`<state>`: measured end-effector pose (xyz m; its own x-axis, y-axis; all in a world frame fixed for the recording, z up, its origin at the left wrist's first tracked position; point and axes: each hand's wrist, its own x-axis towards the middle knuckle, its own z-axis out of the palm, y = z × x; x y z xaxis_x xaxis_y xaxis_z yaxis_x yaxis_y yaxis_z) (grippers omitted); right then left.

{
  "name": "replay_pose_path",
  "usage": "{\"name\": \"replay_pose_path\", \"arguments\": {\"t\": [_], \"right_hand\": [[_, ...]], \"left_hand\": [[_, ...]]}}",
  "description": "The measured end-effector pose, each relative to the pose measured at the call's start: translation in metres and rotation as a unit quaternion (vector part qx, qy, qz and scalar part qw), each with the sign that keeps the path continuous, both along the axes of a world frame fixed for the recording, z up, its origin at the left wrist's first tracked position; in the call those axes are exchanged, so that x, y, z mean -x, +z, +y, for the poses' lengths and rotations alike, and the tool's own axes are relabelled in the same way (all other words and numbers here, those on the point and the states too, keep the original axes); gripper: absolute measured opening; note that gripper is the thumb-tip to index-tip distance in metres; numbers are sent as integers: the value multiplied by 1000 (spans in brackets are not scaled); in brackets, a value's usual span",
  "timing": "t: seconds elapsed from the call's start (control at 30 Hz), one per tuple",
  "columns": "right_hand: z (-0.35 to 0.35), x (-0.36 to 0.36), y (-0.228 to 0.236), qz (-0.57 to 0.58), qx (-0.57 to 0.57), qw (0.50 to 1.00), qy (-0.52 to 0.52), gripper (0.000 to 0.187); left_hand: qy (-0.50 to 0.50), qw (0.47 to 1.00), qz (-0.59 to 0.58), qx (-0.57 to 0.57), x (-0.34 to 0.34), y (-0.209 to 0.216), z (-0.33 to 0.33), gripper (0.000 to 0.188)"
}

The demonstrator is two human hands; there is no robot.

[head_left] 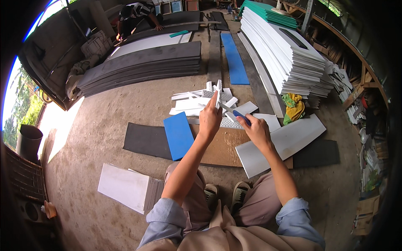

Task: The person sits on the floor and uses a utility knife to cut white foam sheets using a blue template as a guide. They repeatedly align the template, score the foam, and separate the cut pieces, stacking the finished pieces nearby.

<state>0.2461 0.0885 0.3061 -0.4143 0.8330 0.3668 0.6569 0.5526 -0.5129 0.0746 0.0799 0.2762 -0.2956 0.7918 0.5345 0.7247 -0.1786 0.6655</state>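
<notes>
My left hand (210,120) is closed on a small white foam piece (219,87), held upright with the index finger stretched along it. In my right hand (257,132) is a knife (242,117) with a blue handle. Its grey blade points up and left, close to the foam piece; whether it touches I cannot tell. Beneath and beyond both hands lies a loose heap of white foam offcuts (188,103). A brown board (222,144) lies on the floor below my hands, with a blue foam sheet (179,134) at its left and a long white foam sheet (282,144) across its right.
Left of my legs is a stack of white sheets (124,186). Dark foam sheets (142,65) are piled at far left, and a tall white stack (276,54) stands far right. A yellow-green cloth (294,108) lies near it. Another person (138,16) crouches at the back left.
</notes>
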Motion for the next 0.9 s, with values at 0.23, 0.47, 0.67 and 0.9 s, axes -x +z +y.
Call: {"name": "replay_pose_path", "arguments": {"t": [0.23,0.47,0.67,0.9], "right_hand": [[0,1,-2,-2,15,1000,-2,56],[1,0,-4,-2,20,1000,-5,56],[1,-1,-6,2,18,1000,-11,56],[-2,3,-3,-9,14,999,-31,55]], "left_hand": [[6,1000,14,-3,3,-4,1,59],[13,999,40,-2,1,-2,1,59],[17,999,43,-6,-1,-3,3,58],[22,999,41,5,-1,-7,4,55]]}}
